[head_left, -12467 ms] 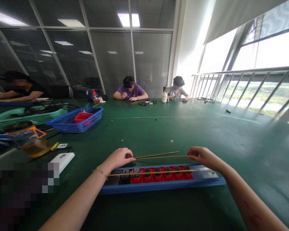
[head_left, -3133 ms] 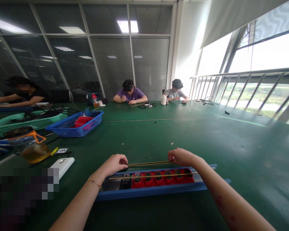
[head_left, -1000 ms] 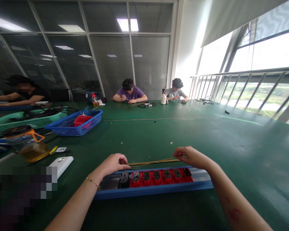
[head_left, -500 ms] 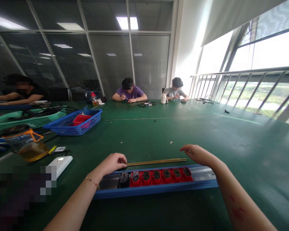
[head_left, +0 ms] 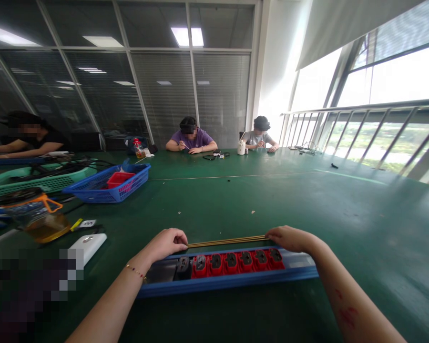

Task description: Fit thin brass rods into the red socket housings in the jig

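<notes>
Thin brass-coloured rods (head_left: 227, 241) lie side by side just beyond a long blue tray (head_left: 229, 283). My left hand (head_left: 171, 241) has its fingers closed at the rods' left end. At their right end, my right hand (head_left: 284, 237) has its fingers closed over the tips. Inside the tray sits a row of several red holders (head_left: 215, 270) with dark inserts. A black block (head_left: 183, 267) stands at the left of that row. Bare metal shows in the tray at both ends.
On the left are a white device (head_left: 93, 243), a jar of amber liquid (head_left: 46, 226), a blue basket (head_left: 128, 188) holding a red box, and a green basket (head_left: 57, 178) with cables. Three people sit around the far side of the green table (head_left: 200, 200).
My right hand has come down onto the right end of the rods, and its fingers have closed there. My left hand stays at their left end.
</notes>
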The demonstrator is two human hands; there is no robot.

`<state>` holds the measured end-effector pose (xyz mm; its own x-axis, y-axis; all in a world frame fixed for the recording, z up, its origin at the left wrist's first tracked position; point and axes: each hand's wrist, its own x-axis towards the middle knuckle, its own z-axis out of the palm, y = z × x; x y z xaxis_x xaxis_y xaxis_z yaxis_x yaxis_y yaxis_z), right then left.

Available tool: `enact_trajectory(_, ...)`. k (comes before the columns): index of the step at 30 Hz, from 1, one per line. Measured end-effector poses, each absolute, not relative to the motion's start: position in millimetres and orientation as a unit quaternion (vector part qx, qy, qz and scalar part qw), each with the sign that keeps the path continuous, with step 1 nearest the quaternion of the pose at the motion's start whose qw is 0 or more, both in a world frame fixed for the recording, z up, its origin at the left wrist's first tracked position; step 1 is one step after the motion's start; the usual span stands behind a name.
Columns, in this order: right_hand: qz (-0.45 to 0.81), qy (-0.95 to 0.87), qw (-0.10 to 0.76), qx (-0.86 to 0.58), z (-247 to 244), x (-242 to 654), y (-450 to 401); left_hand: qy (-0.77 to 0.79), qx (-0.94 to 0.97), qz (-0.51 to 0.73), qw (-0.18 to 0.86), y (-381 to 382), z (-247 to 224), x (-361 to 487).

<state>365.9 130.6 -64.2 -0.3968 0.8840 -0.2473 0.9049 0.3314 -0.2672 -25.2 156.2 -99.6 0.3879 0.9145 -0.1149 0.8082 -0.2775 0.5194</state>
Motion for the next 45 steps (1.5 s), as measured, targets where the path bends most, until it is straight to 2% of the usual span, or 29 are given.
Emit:
enact_trajectory(10, -0.181, 0.806, -0.029, 0.563, -68, 364, 134, 0.549, 0.793, 0.089, 0.249, 155, -97, -23)
enact_trajectory(20, -0.148, 0.813, -0.014, 0.563, -72, 349, 133, 0.551, 0.793, 0.083, 0.244, 154, -96, -22)
enact_trajectory(27, -0.136, 0.815, -0.021, 0.563, -67, 347, 130, 0.552, 0.807, 0.063, 0.198, 150, -85, -17)
enact_trajectory(33, -0.09, 0.782, 0.028, 0.617, -68, 349, 130, 0.536, 0.83, 0.02, 0.153, 150, -78, -8)
enact_trajectory(41, -0.074, 0.775, 0.031, 0.627, -64, 348, 126, 0.502, 0.856, -0.084, 0.094, 162, -79, 7)
enact_trajectory(45, -0.073, 0.777, 0.02, 0.625, -61, 346, 125, 0.526, 0.846, -0.052, 0.068, 159, -77, 12)
